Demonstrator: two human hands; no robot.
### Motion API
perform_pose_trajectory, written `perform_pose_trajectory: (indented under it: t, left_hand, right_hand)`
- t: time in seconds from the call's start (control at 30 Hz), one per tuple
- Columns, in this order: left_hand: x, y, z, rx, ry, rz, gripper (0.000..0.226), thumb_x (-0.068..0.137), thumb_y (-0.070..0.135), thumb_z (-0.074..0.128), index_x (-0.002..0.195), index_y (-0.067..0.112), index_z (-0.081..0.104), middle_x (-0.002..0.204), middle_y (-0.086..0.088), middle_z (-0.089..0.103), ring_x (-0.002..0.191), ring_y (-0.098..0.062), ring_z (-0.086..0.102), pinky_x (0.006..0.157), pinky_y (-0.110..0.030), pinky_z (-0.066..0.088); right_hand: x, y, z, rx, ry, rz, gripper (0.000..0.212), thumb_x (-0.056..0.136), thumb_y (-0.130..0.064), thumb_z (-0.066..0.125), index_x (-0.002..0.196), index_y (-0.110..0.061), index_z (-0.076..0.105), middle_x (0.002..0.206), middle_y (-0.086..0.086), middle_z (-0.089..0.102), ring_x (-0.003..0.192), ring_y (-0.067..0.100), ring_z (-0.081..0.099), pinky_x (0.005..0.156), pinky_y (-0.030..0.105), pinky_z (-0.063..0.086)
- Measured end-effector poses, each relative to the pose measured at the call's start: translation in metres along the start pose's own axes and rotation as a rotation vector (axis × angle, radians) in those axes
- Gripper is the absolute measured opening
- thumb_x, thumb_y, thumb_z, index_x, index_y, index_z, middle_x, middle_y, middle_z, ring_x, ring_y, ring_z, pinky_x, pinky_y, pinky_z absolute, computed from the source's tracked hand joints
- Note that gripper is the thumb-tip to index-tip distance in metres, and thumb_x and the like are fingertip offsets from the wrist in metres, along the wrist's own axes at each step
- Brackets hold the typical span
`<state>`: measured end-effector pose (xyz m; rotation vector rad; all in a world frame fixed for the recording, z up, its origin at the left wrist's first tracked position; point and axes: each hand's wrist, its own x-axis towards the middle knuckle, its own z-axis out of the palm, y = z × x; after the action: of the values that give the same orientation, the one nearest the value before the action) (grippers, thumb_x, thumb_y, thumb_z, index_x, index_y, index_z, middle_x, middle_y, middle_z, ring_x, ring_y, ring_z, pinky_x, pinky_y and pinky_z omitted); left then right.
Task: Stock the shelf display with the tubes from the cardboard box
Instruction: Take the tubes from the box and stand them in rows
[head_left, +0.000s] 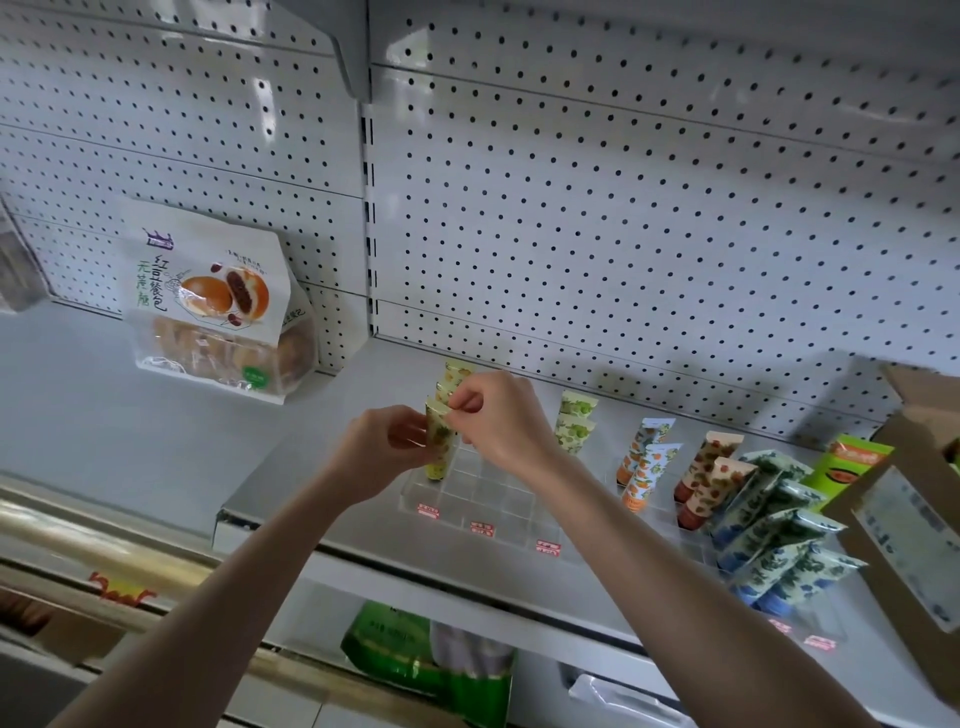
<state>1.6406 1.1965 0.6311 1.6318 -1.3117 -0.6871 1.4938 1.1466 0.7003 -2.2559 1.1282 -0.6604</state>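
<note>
both hands meet over the clear divider tray (467, 499) on the shelf (322, 467), the left hand (382, 449) and right hand (498, 415) each with a narrow grip holding the yellow-green tube (440, 441) upright in the tray's left column.

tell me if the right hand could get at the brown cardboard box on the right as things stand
Probably yes. The right hand is busy pinching the top of a yellow-green patterned tube, but nothing stands between it and the brown cardboard box except low tubes, once it lets go.
</note>
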Motion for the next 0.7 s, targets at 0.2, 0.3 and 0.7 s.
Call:
perform_pose_trajectory:
  t: [0.2,0.3,0.7]
  left_hand:
    - [-0.005,0.006,-0.008,0.032,0.056,0.001,0.034,0.067,0.013,0.082,0.097,0.010,0.066,0.088,-0.004,0.069,0.081,-0.018,0.068,0.080,-0.035,0.055]
    - [-0.008,0.013,-0.011,0.039,0.072,0.016,0.035,0.068,0.013,0.081,0.099,0.010,0.065,0.090,-0.003,0.068,0.083,-0.018,0.067,0.079,-0.033,0.055]
    - [-0.017,0.063,-0.016,0.080,0.199,0.132,0.033,0.073,0.021,0.076,0.103,0.017,0.062,0.094,0.007,0.064,0.088,-0.008,0.062,0.080,-0.024,0.051]
  right_hand:
    - [0.000,0.002,-0.004,0.046,-0.005,0.021,0.010,0.082,-0.013,0.069,0.092,-0.010,0.068,0.082,0.000,0.066,0.070,0.014,0.064,0.069,0.026,0.053]
    - [-0.002,0.001,-0.010,0.074,0.007,0.011,0.008,0.084,-0.014,0.067,0.090,-0.010,0.067,0.081,0.001,0.067,0.071,0.016,0.066,0.069,0.028,0.055]
    - [-0.011,0.021,-0.067,0.196,0.143,0.027,0.012,0.085,-0.017,0.063,0.075,-0.023,0.065,0.074,-0.009,0.066,0.070,0.011,0.065,0.071,0.030,0.056]
